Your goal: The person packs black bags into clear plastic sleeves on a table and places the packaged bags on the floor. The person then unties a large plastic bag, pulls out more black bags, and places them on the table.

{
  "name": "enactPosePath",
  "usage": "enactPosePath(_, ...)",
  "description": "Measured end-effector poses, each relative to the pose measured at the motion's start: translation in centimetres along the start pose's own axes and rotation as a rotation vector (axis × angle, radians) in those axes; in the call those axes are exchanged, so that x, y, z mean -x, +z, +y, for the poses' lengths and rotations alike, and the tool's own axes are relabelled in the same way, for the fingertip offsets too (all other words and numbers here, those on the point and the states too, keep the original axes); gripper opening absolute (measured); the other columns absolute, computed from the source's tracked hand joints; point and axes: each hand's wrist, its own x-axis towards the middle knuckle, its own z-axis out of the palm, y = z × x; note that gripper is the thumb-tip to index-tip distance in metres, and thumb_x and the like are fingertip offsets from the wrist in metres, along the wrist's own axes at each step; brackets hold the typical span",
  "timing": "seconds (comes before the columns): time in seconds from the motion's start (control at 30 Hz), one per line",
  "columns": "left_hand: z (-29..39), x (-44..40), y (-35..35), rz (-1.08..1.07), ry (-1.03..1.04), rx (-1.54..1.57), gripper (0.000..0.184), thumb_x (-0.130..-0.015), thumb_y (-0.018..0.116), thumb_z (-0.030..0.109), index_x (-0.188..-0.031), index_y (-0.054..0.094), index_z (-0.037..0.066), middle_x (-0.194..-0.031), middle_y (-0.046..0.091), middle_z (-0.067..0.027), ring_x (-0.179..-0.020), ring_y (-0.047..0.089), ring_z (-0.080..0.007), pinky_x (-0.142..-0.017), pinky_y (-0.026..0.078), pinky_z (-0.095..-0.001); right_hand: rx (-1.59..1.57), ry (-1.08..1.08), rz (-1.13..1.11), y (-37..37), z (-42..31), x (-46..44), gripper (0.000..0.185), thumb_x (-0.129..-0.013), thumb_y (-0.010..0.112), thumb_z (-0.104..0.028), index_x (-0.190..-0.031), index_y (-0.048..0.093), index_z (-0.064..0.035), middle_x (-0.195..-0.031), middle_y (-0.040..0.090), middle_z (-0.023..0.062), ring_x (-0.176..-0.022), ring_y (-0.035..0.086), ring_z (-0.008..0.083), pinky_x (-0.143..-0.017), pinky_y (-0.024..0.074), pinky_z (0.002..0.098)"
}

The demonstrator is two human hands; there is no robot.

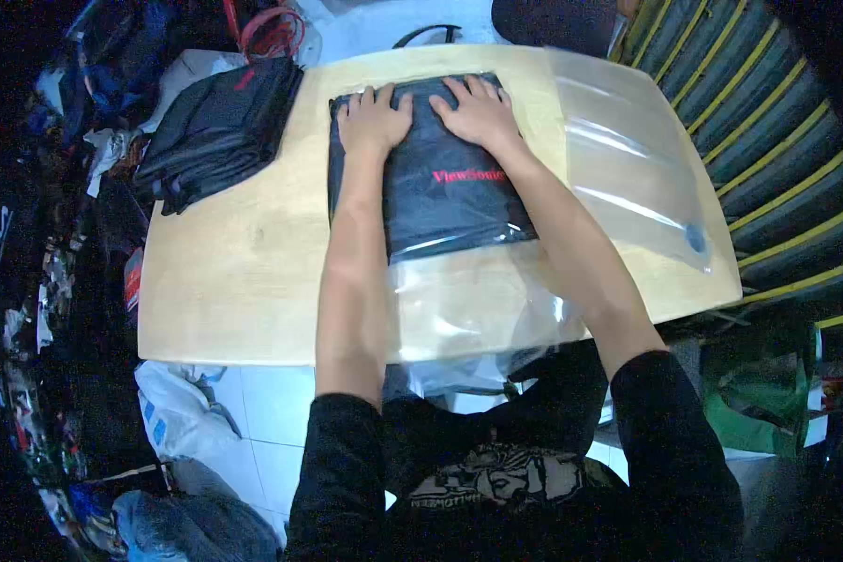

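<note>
A folded black fabric bag [450,206] with red "ViewSonic" lettering lies flat on the pale wooden table [234,281]. Clear plastic, apparently a bag around it, covers its near part; the loose end of this plastic bag [468,295] hangs over the table's front edge. My left hand [375,122] rests palm down on the far left part of the black bag, fingers stretched out. On the far right part lies my right hand [478,112], also flat with its fingers apart. Neither hand grips anything.
A stack of folded black bags [220,131] sits at the table's far left corner. Flat clear plastic bags [628,159] lie along the right side. Yellow-edged dark slats [768,140] stand beyond the right edge. A green bag [759,384] is below at right.
</note>
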Motion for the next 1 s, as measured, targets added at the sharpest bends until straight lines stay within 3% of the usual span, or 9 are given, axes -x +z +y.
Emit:
enactPosePath(0.13, -1.4, -2.4, 1.3, -0.054, 0.071, 0.014, 0.064, -0.089, 0.03, 0.058, -0.141, 0.035, 0.021, -0.146, 0.03, -0.0156, -0.136, 0.025, -0.0355, -0.109, 0.019, -0.0522, -0.097, -0.263, 0.171, 2.5, 3.0, -2.3, 0.064, -0.087, 0.037, -0.06, -0.136, 0.044, -0.0187, -0.145, 0.032, 0.015, -0.135, 0.026, 0.0318, -0.108, 0.0195, 0.0532)
enactPosePath(0.2, -1.0, -1.1, -0.6, -0.026, 0.086, 0.07, 0.065, -0.089, 0.031, 0.059, -0.141, 0.035, 0.02, -0.145, 0.031, -0.0177, -0.135, 0.025, -0.0377, -0.108, 0.018, -0.0547, -0.01, -0.262, 0.119, -1.8, 1.6, 2.3, 0.065, -0.087, 0.038, -0.06, -0.135, 0.045, -0.0165, -0.144, 0.032, 0.0173, -0.135, 0.027, 0.0336, -0.107, 0.0216, 0.0537)
enactPosePath(0.37, -0.9, 10.0, -3.4, -0.026, 0.125, 0.026, 0.065, -0.089, 0.032, 0.06, -0.143, 0.029, 0.025, -0.15, 0.021, -0.0131, -0.139, 0.018, -0.0349, -0.109, 0.014, -0.0563, -0.013, -0.165, -0.047, -5.0, 1.8, 11.6, 0.073, -0.086, 0.038, -0.063, -0.139, 0.038, -0.0131, -0.145, 0.028, 0.0209, -0.135, 0.025, 0.0361, -0.109, 0.0212, 0.0493)
enactPosePath(0.53, -1.9, 10.6, -2.5, -0.041, 0.123, 0.0, 0.065, -0.088, 0.031, 0.062, -0.144, 0.027, 0.029, -0.152, 0.019, -0.0098, -0.139, 0.018, -0.0332, -0.109, 0.013, -0.057, -0.085, -0.246, -0.009, -4.2, 2.9, 11.8, 0.072, -0.087, 0.041, -0.06, -0.139, 0.036, -0.0108, -0.146, 0.026, 0.0214, -0.135, 0.025, 0.0362, -0.11, 0.0232, 0.0431)
enactPosePath(0.67, -2.0, 10.8, -2.8, 0.05, 0.161, 0.071, 0.061, -0.09, 0.034, 0.055, -0.139, 0.04, 0.018, -0.147, 0.028, -0.0177, -0.137, 0.022, -0.0345, -0.108, 0.014, -0.0565, -0.317, -0.303, 0.234, -6.0, 3.4, 12.9, 0.059, -0.087, 0.051, -0.05, -0.126, 0.052, -0.0064, -0.132, 0.047, 0.0218, -0.121, 0.046, 0.0368, -0.102, 0.0353, 0.0426)
enactPosePath(0.7, -1.8, 11.9, -3.6, 0.207, 0.249, 0.152, 0.058, -0.092, 0.038, 0.05, -0.132, 0.047, 0.01, -0.142, 0.034, -0.0225, -0.133, 0.028, -0.0374, -0.107, 0.016, -0.0577, -0.328, -0.345, 0.246, -9.0, 2.6, 14.8, 0.047, -0.088, 0.055, -0.038, -0.122, 0.056, -0.0062, -0.119, 0.058, 0.0193, -0.109, 0.057, 0.0315, -0.095, 0.0429, 0.0384)
enactPosePath(0.77, -0.8, 15.9, -7.8, 0.27, 0.423, 0.287, 0.05, -0.09, 0.048, 0.039, -0.127, 0.051, 0.005, -0.137, 0.04, -0.0235, -0.129, 0.037, -0.036, -0.106, 0.025, -0.0504, -0.574, -0.216, 0.028, -12.5, 3.8, 17.9, 0.04, -0.087, 0.059, -0.026, -0.122, 0.056, -0.0072, -0.114, 0.062, 0.0162, -0.105, 0.059, 0.0252, -0.092, 0.0451, 0.0339)
enactPosePath(0.83, -0.5, 22.7, -11.7, 0.004, 0.301, 0.562, 0.046, -0.091, 0.051, 0.032, -0.129, 0.048, 0.006, -0.14, 0.039, -0.0201, -0.131, 0.037, -0.0307, -0.108, 0.026, -0.0436, -0.65, -0.126, -0.094, -14.3, 6.8, 22.7, 0.042, -0.082, 0.062, -0.011, -0.124, 0.055, -0.0077, -0.111, 0.063, 0.0126, -0.103, 0.059, 0.0188, -0.088, 0.0465, 0.0301)
enactPosePath(1.0, -2.0, 36.0, -12.0, 0.099, 0.331, 0.234, 0.059, -0.083, 0.065, 0.028, -0.134, 0.043, 0.005, -0.141, 0.035, -0.0237, -0.13, 0.036, -0.0382, -0.101, 0.035, -0.0446, -0.805, 0.123, -0.125, -15.1, 6.6, 32.6, 0.063, -0.074, 0.069, 0.0, -0.132, 0.045, -0.0058, -0.12, 0.051, 0.0093, -0.107, 0.052, 0.015, -0.085, 0.0468, 0.0293)
